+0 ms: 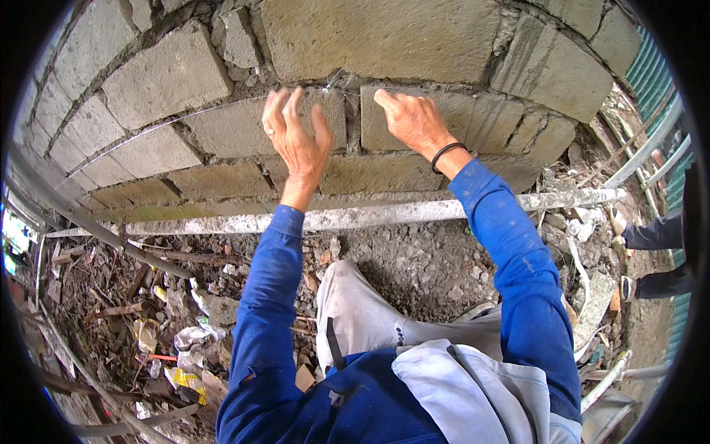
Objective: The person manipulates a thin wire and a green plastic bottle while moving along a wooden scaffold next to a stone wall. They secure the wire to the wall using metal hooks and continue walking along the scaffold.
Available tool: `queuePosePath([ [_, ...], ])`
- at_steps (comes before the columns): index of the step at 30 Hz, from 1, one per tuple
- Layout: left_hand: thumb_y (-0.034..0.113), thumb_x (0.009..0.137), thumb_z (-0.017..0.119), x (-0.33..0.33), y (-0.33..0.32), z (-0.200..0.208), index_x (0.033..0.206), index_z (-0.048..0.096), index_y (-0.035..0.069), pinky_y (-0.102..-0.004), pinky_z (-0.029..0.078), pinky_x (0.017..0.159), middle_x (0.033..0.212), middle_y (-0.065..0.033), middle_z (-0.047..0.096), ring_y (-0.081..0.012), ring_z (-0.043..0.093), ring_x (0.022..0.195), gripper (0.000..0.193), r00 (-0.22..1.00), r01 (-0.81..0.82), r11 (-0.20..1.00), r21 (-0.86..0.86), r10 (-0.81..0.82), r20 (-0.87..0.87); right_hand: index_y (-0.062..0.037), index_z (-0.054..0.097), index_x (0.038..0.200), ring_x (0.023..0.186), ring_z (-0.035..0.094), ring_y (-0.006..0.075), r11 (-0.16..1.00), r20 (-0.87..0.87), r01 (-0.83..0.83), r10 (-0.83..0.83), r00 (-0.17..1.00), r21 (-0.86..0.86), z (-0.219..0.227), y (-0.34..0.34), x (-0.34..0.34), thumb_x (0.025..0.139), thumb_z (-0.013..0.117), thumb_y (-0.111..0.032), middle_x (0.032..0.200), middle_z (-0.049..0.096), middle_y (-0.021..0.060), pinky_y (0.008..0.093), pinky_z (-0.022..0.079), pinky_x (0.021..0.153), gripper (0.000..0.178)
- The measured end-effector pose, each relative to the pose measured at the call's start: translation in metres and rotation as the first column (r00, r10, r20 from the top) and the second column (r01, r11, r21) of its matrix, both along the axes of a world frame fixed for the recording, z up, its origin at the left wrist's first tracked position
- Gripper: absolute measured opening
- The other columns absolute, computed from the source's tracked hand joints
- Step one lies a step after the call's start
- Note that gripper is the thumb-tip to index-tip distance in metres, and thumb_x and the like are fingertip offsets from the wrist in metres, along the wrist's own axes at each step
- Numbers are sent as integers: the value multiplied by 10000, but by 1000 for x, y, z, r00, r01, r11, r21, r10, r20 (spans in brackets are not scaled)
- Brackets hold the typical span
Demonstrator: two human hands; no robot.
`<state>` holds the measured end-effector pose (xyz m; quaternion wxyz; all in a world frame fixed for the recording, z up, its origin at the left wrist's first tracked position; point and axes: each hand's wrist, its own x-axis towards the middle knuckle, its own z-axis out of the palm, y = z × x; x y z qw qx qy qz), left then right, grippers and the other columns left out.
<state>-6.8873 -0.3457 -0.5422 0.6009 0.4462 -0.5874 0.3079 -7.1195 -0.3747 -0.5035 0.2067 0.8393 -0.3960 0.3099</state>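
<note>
A thin pale string [177, 119] runs along the block wall [381, 37] from the far left to a small tangle of loops at a mortar joint between my hands. My left hand [297, 140] is raised close to the wall beside the tangle, its fingers spread and slightly blurred, with a ring on one finger. To the right of the joint, my right hand [414, 122] has its fingers curled in a pinch, and a faint length of the string leads to them. The fingertips' exact hold is hard to see. A black band [446, 154] circles my right wrist.
A whitish, mortar-spattered pole [355, 217] crosses below my forearms, along the wall. Rubble and litter [170, 325] cover the ground at left. More metal poles [651, 140] and green corrugated sheeting [651, 66] stand at right, where another person's dark-trousered legs [658, 233] show.
</note>
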Motion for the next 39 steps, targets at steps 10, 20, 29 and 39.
queuePosePath([
  [10,66,994,639,-48,1,-58,1173,570,14,-422,510,862,1095,-161,571,-295,606,971,199,866,423,882,210,-325,-380,-95,624,1075,708,691,430,996,122,-62,54,991,61,-9,-3,10,973,554,-111,727,672,212,531,546,576,124],
  [20,500,1081,431,-66,62,-119,972,688,15,-552,530,777,903,-250,710,-448,699,821,560,978,77,437,896,-206,17,-115,643,1116,673,688,423,972,253,-80,22,967,221,-25,6,-1,956,547,-127,688,657,216,532,541,574,187],
  [29,665,1044,346,-58,53,-139,854,784,-32,-554,532,893,882,-352,690,-494,695,954,845,973,48,224,973,-230,5,-87,674,980,753,718,432,971,280,-120,58,958,207,-32,8,6,935,559,-151,773,700,235,538,575,647,139],
  [39,626,1037,436,-53,51,-148,710,732,-15,-557,568,702,737,-300,677,-477,706,731,778,972,-57,438,897,-181,151,-115,642,1196,687,700,422,996,143,9,-22,989,92,-36,2,6,940,531,-84,747,693,212,532,569,585,282],
])
